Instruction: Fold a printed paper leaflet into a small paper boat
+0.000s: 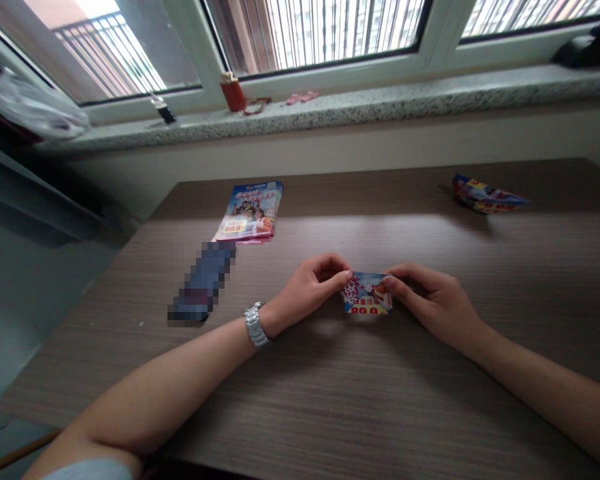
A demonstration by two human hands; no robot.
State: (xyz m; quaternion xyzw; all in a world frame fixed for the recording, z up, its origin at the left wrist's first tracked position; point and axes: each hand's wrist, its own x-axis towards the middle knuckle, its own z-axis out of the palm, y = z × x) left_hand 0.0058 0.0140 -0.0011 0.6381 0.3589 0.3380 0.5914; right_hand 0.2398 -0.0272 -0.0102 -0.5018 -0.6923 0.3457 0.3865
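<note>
Forearms are angling inward over the desk (300, 400), left hand (313, 293) and right hand (437, 303) facing each other. Both are pinching opposite edges of one folded leaflet (367, 293), between thumbs and fingers. Leaflet: small, blue, printed, yellow band with red "89.9" along its lower edge; hovering or resting, cannot tell.

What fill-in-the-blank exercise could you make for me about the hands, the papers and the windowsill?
The left hand and the right hand hold a folded paper whose number is printed on ____. The metal band is worn on the ____ wrist. The top leaflet in the stack of leaflets shows the number ____. The gold-topped container on the windowsill is ____.

Missing words: yellow; left; 89.9; red
</note>
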